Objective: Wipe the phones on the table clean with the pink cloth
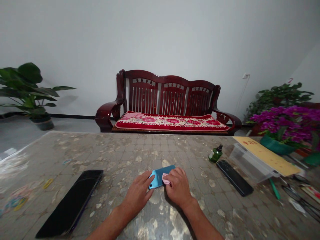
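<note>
A blue phone [160, 176] lies back up on the patterned table [120, 156], right in front of me. My left hand [137, 195] rests on the table with its fingers stretched out, the fingertips pressing the phone's near left corner. My right hand [177, 187] is closed on a small pink cloth [166, 179] and holds it against the phone's right part.
A large black phone [72, 201] lies at the near left. Right of centre are a small green bottle [215, 154] and a second black phone [234, 177]. Further right: a clear plastic box [250, 163] under a yellow envelope [268, 155], a green pen [275, 189], purple flowers [287, 123]. A wooden bench [170, 103] stands behind the table.
</note>
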Motion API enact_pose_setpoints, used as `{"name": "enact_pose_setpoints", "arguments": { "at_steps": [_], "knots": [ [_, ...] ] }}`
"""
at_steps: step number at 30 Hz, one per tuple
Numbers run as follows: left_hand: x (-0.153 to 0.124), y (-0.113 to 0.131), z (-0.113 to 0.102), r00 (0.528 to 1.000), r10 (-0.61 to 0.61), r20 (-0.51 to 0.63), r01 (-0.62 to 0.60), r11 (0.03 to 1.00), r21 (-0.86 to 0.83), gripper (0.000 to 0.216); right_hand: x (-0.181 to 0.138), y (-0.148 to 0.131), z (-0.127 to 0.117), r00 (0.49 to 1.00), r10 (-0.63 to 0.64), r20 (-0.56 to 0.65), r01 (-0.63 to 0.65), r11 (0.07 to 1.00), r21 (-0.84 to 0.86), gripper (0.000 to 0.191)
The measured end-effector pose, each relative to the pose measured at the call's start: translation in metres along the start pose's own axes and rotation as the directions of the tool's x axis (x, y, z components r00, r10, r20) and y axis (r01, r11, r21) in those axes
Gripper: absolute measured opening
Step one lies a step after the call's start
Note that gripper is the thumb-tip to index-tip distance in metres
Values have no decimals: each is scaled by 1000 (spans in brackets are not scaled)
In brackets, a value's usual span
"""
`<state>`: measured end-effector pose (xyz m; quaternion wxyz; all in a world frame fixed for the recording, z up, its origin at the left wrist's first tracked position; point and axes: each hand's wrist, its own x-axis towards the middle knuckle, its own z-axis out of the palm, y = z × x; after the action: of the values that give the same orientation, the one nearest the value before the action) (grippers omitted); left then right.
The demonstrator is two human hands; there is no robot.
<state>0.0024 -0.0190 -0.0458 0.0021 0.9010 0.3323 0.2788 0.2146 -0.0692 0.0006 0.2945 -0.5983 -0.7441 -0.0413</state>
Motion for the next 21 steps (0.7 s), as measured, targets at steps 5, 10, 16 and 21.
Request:
{"name": "enact_pose_setpoints", "arguments": {
  "at_steps": [5, 10, 16, 21],
  "knots": [
    [-1, -1, -1, 1000, 0, 26, 0, 1000, 15, 38, 2, 17, -7, 989, 141, -47, -146, 983, -112, 19],
    [-2, -3, 3, 1000, -18, 17, 18, 1000, -1, 39, -3, 7, -1, 999, 37, -27, -39, 998, -50, 17],
    [0, -1, 2, 1000, -3, 12, 2, 1000, 12, 39, -1, 3, -1, 999, 27, -22, -28, 999, -41, 19],
    [0, -1, 0, 999, -8, 34, 8, 1000, 14, 39, 1, 20, -9, 984, 163, -66, -172, 971, -164, 19]
  ]
}}
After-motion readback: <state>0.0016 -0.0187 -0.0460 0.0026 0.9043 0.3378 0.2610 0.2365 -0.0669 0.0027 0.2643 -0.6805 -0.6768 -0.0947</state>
